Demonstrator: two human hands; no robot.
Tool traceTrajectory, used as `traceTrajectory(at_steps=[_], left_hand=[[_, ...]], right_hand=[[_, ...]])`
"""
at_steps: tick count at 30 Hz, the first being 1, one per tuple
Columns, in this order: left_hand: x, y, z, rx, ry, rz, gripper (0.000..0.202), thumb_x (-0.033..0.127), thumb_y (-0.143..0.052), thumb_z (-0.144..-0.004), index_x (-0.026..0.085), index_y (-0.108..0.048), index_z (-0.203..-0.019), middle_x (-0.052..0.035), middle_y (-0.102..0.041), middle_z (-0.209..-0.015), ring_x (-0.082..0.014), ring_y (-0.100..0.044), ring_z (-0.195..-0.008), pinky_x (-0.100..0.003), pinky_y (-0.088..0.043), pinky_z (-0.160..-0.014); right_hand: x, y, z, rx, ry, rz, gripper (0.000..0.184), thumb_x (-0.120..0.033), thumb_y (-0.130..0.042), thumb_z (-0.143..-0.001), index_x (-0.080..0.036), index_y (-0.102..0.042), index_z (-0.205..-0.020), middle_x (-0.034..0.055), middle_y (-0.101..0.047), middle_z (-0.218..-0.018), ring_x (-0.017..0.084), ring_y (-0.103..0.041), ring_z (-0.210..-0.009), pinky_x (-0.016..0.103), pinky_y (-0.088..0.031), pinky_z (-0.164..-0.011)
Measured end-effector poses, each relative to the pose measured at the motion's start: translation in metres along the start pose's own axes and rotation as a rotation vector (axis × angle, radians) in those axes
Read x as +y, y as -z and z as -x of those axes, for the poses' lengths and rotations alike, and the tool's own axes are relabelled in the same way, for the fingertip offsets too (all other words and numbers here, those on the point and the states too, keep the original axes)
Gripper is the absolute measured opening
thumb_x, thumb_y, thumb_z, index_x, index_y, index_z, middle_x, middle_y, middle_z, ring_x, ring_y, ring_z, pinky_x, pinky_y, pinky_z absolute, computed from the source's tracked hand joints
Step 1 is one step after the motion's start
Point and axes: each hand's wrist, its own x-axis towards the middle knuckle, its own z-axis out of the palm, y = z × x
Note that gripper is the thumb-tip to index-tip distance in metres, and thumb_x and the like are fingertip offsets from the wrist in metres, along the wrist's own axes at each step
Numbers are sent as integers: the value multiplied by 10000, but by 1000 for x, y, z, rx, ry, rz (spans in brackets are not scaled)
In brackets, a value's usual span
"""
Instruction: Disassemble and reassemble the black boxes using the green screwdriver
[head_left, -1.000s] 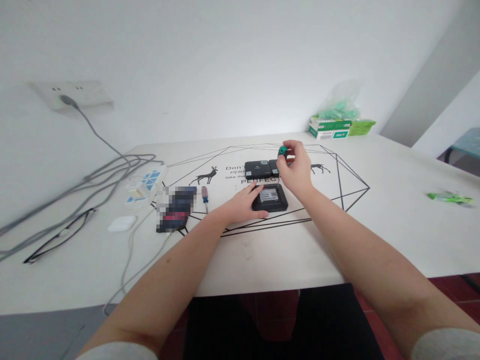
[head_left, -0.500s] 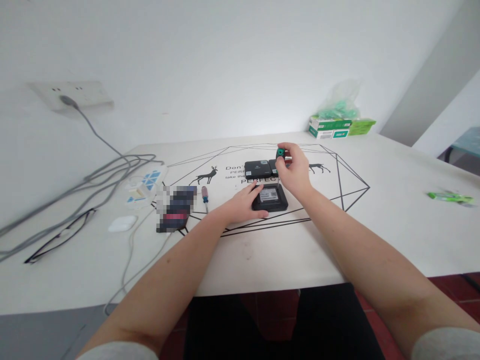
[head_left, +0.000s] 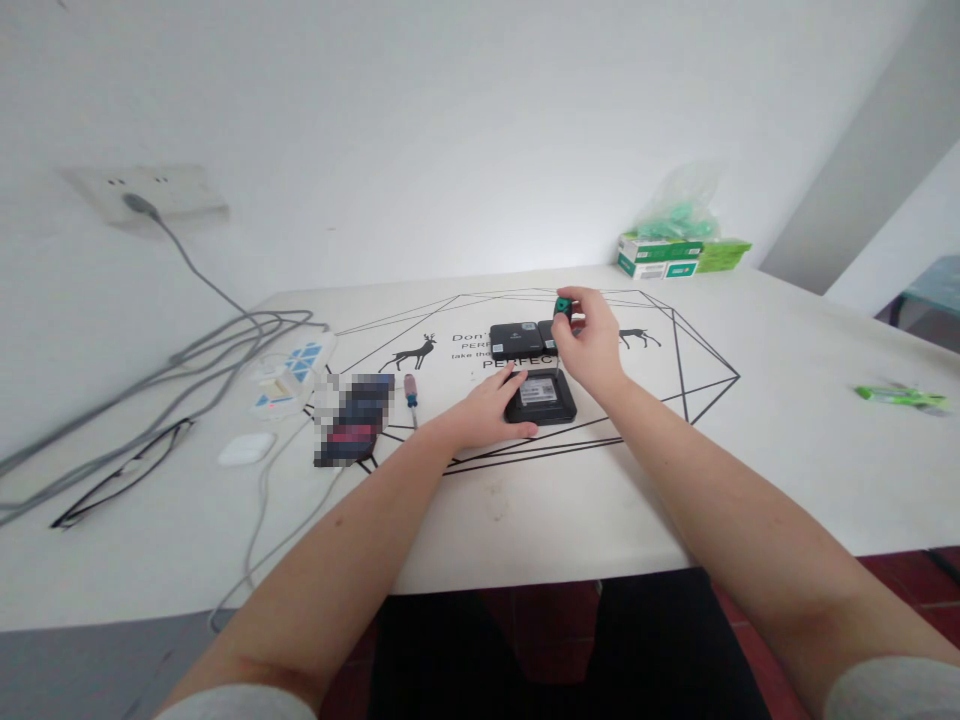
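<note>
Right fingers: thumb and fingertips of the right hand (head_left: 592, 345) pinched on a small green-topped tool (head_left: 562, 305), held up off the table; its lower part is hidden behind the hand.
Left fingers: left hand (head_left: 487, 408) spread flat and not closed, with the fingertips on the left edge of the near black device (head_left: 541, 397) and the thumb along its near side.
Near black device: flat on the table (head_left: 787, 450), about midway between the left and right edges, its label facing up, just under the right hand.
Second black device (head_left: 514, 339): just beyond the first, toward the far edge; another dark piece beside it is mostly covered by the right hand.
Tool's place: above the two devices, over the deer print on the table top.
Left of the hands: a small screwdriver (head_left: 410, 390) with a blue and red handle, then a blurred-out dark object (head_left: 352, 420).
Left edge: a white power strip (head_left: 289, 375), a white case (head_left: 244, 448), glasses (head_left: 120, 470) and grey cables (head_left: 187, 350) running to a wall socket (head_left: 150, 190).
Far right corner: green and white boxes (head_left: 679, 255) under a plastic bag (head_left: 679, 205).
Right edge: a green packet (head_left: 900, 395), well apart from the hands.
</note>
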Motion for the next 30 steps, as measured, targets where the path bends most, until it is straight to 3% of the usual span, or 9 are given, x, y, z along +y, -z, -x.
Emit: traceTrajectory(at_steps=[6,10,13,18,21,25,27,30], left_hand=[[0,-7,-1,10,-32,-38,1157,816,-590,-873,96,-243,-1710,-203,-50,-1805,-382,-65,-1676,-502,-140,-1356],[-3,-7,-2,13,-31,-41,1151,830,-574,-882,101,-245,-1710,-205,-51,-1804,-385,-63,-1676,-517,-149,-1354],[-4,-6,-2,14,-32,-31,1143,839,-575,-882,119,-255,-1710,-189,-53,-1807,-395,-78,-1673,-517,-160,-1353],[-4,-5,-2,7,-22,-14,1151,843,-587,-873,133,-251,-1714,-193,-60,-1806,-395,-81,-1672,-521,-167,-1349],[-4,-5,-2,10,-25,1,1147,842,-593,-869,139,-261,-1712,-199,-63,-1805,-391,-89,-1672,-527,-167,-1347],[-4,-5,-2,38,-41,18,1114,820,-620,-863,152,-303,-1695,-196,-88,-1802,-411,-116,-1665,-550,-190,-1340],[-4,-5,-2,35,-42,19,1112,817,-623,-864,149,-305,-1694,-199,-94,-1801,-412,-118,-1665,-548,-196,-1339],[-3,-5,-2,26,-37,9,1121,813,-620,-869,137,-287,-1699,-203,-76,-1802,-403,-110,-1667,-534,-186,-1342]], right_hand=[[0,-1,2,-37,-6,-7,308,-150,-567,-876,-236,-650,-1159,83,-722,-1099,222,-684,-920,373,-606,-741],[-2,0,-1,-51,-24,20,213,-274,-691,-895,-247,-675,-1105,73,-670,-1090,217,-661,-918,379,-613,-741],[-2,0,-2,-40,-50,19,227,-276,-728,-862,-242,-687,-1083,60,-652,-1061,199,-645,-865,382,-608,-743],[-1,0,-1,-63,-105,-64,325,-186,-546,-913,-242,-645,-1218,67,-736,-1117,208,-686,-926,400,-608,-824],[-2,2,-1,-91,-84,-78,293,-206,-462,-975,-246,-674,-1173,76,-746,-1126,231,-691,-1027,447,-602,-930],[-4,2,-2,-59,-62,-14,229,-346,-665,-928,-248,-700,-1131,90,-652,-1118,247,-659,-1011,441,-619,-864],[-4,1,-1,-60,-63,15,300,-308,-736,-860,-254,-693,-1152,70,-618,-1087,226,-644,-935,432,-622,-836],[-1,-1,0,-69,-65,16,389,-231,-690,-846,-259,-642,-1231,54,-632,-1067,196,-621,-852,393,-611,-764]])
